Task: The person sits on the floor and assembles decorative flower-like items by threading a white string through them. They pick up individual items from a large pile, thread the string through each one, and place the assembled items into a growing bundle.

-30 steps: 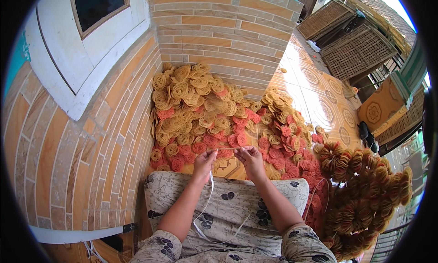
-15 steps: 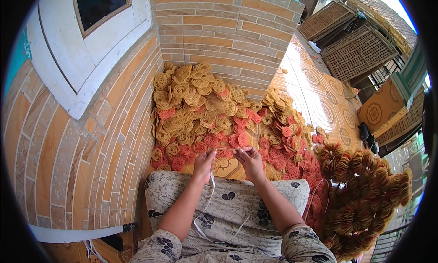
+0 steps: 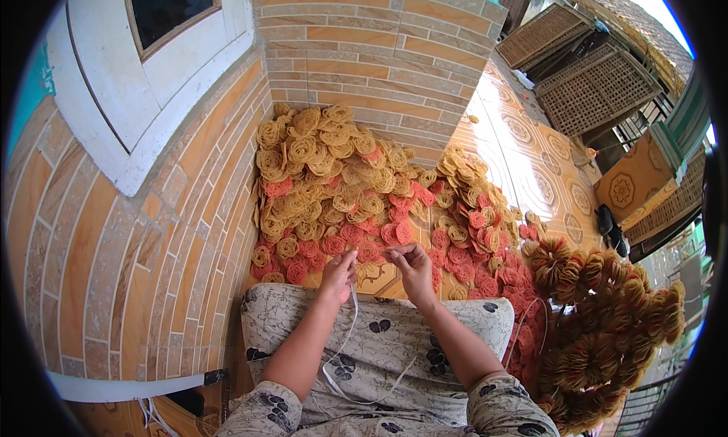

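My left hand (image 3: 339,275) is raised above my lap, its fingertips pinched. A thin white strip (image 3: 354,308) hangs from it and curls over the patterned cloth (image 3: 371,331) on my lap. To its right, my right hand (image 3: 414,271) has thumb and index finger pressed together. Whatever it pinches is too small to make out. A gap separates the two hands. Just beyond them lies a heap of round, swirled, cracker-like discs, yellow ones (image 3: 303,198) mostly at the back and pink ones (image 3: 459,261) nearer.
Strung bundles of similar discs (image 3: 599,323) stand close by my right side. A brick-patterned tiled wall (image 3: 129,262) runs along the left, and another (image 3: 364,58) closes off the back. Woven racks (image 3: 599,88) and dark footwear (image 3: 611,228) are at the far right.
The thin, light-coloured piece stretched between my fingertips no longer shows there. My right hand has shifted slightly, with its fingers bent more; my left hand stays nearly in place.
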`<state>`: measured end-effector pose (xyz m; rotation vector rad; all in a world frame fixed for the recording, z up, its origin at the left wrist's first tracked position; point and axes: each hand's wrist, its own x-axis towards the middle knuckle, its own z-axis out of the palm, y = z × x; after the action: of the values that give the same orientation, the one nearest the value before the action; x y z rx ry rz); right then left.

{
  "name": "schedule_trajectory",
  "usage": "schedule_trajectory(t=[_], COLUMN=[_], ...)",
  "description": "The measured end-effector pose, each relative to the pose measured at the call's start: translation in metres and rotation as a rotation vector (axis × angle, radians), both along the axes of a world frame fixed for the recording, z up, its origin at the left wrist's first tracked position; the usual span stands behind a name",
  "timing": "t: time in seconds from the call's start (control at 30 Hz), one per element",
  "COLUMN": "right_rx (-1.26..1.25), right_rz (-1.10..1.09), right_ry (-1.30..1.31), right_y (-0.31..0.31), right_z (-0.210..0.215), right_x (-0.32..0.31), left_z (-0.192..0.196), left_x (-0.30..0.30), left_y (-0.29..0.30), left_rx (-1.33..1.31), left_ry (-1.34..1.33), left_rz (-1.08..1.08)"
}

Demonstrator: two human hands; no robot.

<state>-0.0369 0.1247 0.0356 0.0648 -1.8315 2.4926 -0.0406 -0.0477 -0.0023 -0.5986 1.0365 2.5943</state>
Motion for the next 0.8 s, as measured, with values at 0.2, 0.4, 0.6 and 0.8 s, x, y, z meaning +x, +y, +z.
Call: schedule_trajectory(t=[0.2,0.4,0.6,0.8], right_rx=[-0.069,-0.057,-0.067,-0.069], right_rz=[-0.012,0.000,0.011,0.013], right_ry=[-0.049,-0.036,-0.049,-0.055], right_y=[0.001,0.001,0.001,0.001], right_z=[0.001,0.000,-0.001,0.000], right_x=[-0.001,-0.001,-0.001,-0.001], left_z=[0.001,-0.002,-0.008,-0.010], left_x=[0.000,-0.001,-0.003,-0.006], left_y=[0.001,0.000,-0.002,-0.004], left_rx=[-0.011,-0.002,0.074,0.173], left_ry=[-0.010,-0.012,-0.042,-0.083], left_rz=[-0.005,-0.009,-0.030,-0.065])
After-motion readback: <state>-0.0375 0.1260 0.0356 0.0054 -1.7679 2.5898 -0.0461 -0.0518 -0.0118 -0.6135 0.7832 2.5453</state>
